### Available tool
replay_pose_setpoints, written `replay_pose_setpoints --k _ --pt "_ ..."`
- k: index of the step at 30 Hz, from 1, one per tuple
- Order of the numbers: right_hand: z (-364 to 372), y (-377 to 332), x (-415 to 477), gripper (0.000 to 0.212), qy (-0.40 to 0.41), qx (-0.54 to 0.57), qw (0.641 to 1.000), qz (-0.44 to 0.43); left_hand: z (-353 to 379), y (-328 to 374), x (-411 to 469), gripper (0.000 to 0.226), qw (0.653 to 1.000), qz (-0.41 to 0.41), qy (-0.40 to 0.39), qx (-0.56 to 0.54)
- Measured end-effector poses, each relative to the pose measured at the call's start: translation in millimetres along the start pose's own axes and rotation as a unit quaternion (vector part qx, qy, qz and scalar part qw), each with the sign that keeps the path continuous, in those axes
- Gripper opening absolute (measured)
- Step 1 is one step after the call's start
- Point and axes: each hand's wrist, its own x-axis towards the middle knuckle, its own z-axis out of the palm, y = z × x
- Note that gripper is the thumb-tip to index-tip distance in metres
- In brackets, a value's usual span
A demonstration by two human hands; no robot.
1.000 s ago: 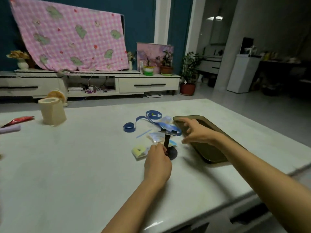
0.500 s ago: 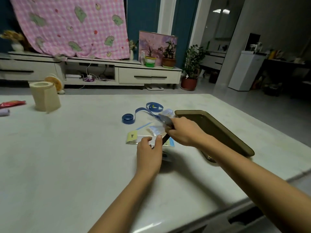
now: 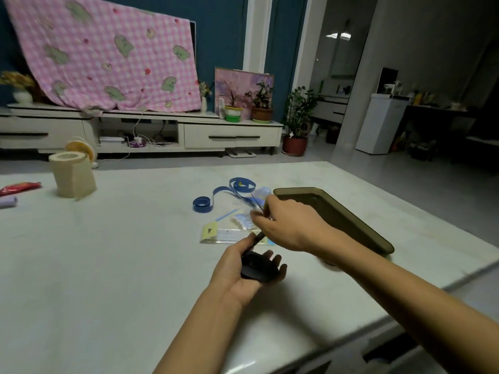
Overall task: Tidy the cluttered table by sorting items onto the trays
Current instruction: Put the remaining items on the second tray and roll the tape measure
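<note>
Left hand (image 3: 237, 276), palm up, held clear above the desk (image 3: 108, 265). Its grip was closed on a black stand (image 3: 258, 268): the round base lay in the palm, fingertips showing past the far edge and thumb along the near side.

Right hand (image 3: 291, 225) just beyond and above the left grip, fingers curled round the stand's thin stem (image 3: 258, 237). That grip was closed too. How the stem's upper end sat could not be told, as the fingers hid it.

Dark brown tray (image 3: 337, 211) lay right of both grips, its near corner behind the right wrist.

Beyond the left grip, flat on the desk, was a clear packet (image 3: 229, 235) with a yellow tag. Past that was a small bag of blue-and-white pieces (image 3: 244, 221), partly under the right hand's grip. A coiled blue tape (image 3: 205, 205) lay farther out, to the left.

Far left of the grips stood a pale paper roll (image 3: 71, 175), with a red wrapper (image 3: 19, 188) beside it at the desk's edge.
</note>
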Motion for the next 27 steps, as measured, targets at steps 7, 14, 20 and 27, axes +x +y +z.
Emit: replay_pose_setpoints --k 7,14,20,27 --pt "-17.4 2.6 -11.7 0.076 0.086 -0.09 0.989 -0.076 7.0 8.4 -9.4 0.013 0.999 0.04 -0.032 0.011" --pt "0.7 6.2 -14.4 0.056 -0.075 0.338 0.937 -0.054 -0.2 21.5 -6.7 0.011 0.988 0.146 -0.026 0.035" --pt "1.3 14.7 -7.8 0.092 -0.172 0.518 0.837 -0.032 -4.6 20.0 -5.2 0.013 0.987 0.147 -0.044 0.042" --pt "0.8 31.7 -10.5 0.094 -0.257 0.57 0.78 -0.021 -4.0 13.1 -10.4 0.025 0.987 0.068 -0.114 0.088"
